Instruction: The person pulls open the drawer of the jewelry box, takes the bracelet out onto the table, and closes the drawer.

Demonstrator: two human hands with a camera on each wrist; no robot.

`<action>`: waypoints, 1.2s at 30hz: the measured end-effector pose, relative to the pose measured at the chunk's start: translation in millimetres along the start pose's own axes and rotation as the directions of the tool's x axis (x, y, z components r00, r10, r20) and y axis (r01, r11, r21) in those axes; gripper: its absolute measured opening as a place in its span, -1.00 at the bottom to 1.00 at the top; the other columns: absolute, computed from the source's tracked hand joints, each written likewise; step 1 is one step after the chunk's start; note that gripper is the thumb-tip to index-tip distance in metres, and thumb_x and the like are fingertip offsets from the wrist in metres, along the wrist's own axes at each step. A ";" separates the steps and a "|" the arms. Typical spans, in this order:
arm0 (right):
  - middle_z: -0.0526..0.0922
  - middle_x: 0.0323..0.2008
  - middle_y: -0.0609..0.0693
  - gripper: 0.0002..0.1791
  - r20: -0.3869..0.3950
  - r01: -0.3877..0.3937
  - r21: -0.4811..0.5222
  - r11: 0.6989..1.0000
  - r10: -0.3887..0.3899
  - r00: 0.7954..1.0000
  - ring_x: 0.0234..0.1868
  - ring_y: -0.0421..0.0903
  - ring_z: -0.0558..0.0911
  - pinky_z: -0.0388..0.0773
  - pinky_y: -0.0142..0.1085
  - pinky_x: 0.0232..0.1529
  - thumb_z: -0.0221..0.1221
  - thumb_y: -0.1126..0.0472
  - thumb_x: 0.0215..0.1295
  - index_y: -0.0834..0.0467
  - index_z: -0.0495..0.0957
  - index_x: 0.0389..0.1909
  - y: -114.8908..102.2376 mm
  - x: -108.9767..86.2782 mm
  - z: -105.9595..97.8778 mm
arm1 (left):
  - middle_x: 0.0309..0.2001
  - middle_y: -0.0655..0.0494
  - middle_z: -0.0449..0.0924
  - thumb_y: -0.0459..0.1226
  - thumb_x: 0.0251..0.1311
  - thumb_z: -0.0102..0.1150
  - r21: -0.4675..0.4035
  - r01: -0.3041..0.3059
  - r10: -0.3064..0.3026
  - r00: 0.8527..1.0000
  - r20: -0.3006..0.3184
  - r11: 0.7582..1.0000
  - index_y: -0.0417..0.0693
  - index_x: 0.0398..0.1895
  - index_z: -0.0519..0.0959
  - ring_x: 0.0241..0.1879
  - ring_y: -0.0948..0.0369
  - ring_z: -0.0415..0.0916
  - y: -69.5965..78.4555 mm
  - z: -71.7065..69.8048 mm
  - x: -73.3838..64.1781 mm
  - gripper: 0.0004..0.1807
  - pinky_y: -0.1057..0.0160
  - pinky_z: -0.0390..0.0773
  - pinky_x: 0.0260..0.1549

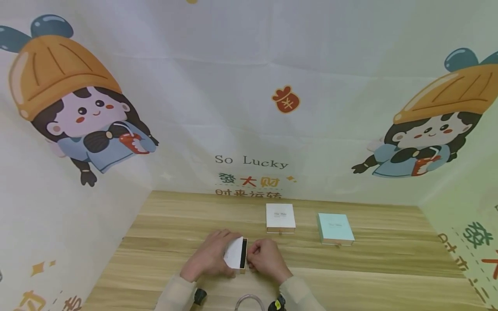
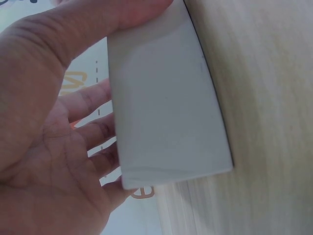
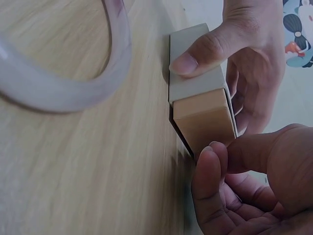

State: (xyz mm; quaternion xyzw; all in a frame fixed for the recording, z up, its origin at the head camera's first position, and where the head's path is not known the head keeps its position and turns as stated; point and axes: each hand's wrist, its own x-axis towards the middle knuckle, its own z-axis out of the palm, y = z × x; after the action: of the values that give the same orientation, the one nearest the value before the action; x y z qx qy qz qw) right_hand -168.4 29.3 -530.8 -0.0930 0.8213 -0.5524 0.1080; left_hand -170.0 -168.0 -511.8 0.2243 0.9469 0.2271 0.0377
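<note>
A white drawer box point(image 1: 234, 255) stands at the table's near middle, its tan drawer point(image 3: 204, 122) slid partly out of the sleeve to the right. A strip of dark interior shows in the head view. My left hand point(image 1: 210, 255) grips the sleeve, thumb on the near side and fingers at the far side. My right hand point(image 1: 268, 258) has thumb and index finger pinched together at the drawer's front end; the small part between them is hidden. In the left wrist view, the sleeve's plain side point(image 2: 166, 103) fills the middle.
Behind the hands lie another white box point(image 1: 280, 216) and, farther right, a mint-green box point(image 1: 335, 228), both with small front tabs. A pale translucent bangle point(image 3: 83, 95) lies on the wooden table point(image 1: 381, 259) near its front edge. Printed cloth walls point(image 1: 330, 164) enclose the table.
</note>
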 end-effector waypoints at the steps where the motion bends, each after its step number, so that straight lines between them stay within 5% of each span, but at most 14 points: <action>1: 0.64 -0.65 0.06 -0.91 0.001 -0.003 -0.001 1.000 0.003 1.000 -0.69 -0.22 0.56 0.55 -0.42 -0.66 0.17 0.53 0.07 0.31 0.59 -0.50 -0.2 0.7 1.0 | 0.14 0.04 0.57 -0.18 -0.48 0.73 0.001 -0.002 0.002 1.000 -0.002 1.000 -0.05 0.33 0.49 0.17 0.02 0.44 -0.2 0.3 0.1 0.06 -0.12 0.44 0.24; 17: 0.56 -0.70 -0.08 -0.89 0.017 0.012 -0.073 0.997 -0.011 1.000 -0.73 -0.27 0.50 0.41 -0.49 -0.70 0.24 0.44 0.17 0.24 0.58 -0.51 -5.3 5.0 9.1 | 0.14 0.06 0.57 -0.17 -0.45 0.72 0.001 -0.025 0.025 1.000 -0.015 1.000 -0.08 0.32 0.49 0.18 0.01 0.43 -1.0 1.4 0.9 0.05 -0.12 0.43 0.26; 25: 0.62 -0.56 -0.11 -0.94 0.052 0.141 -0.189 0.972 -0.134 0.990 -0.54 -0.35 0.49 0.45 -0.53 -0.51 0.26 0.36 0.20 0.22 0.68 -0.43 3.7 3.2 2.8 | 0.21 0.01 0.56 -0.13 -0.42 0.74 0.031 -0.032 0.031 0.999 0.022 0.999 -0.10 0.38 0.45 0.24 -0.03 0.44 0.9 -3.1 -0.7 0.10 -0.14 0.39 0.34; 30: 0.68 -0.43 -0.08 -0.87 0.122 0.191 -0.218 0.957 -0.167 0.978 -0.43 -0.34 0.53 0.51 -0.49 -0.38 0.26 0.27 0.25 0.24 0.71 -0.25 3.2 1.2 -6.4 | 0.30 -0.08 0.52 -0.07 -0.47 0.76 0.022 -0.044 0.043 0.998 0.043 0.999 -0.13 0.44 0.40 0.34 -0.11 0.41 0.6 -6.2 -1.0 0.21 -0.33 0.16 0.47; 36: 0.73 -0.19 0.08 -0.62 0.154 0.256 -0.249 0.934 -0.223 0.963 -0.24 -0.16 0.64 0.62 -0.39 -0.19 0.34 0.16 0.28 0.33 0.64 0.00 1.7 3.3 -21.2 | 0.48 -0.28 0.29 0.11 -0.50 0.73 -0.026 -0.024 0.024 1.000 0.010 0.999 -0.10 0.51 0.31 0.51 -0.33 0.10 -7.7 -7.7 -4.5 0.34 -0.48 0.00 0.44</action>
State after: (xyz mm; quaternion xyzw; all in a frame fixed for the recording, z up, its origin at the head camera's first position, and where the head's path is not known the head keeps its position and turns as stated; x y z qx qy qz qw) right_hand -177.5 47.8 -524.9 -0.2398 0.8623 -0.4393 0.0768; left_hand -170.4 -179.3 -508.5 0.2362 0.9410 0.2385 0.0427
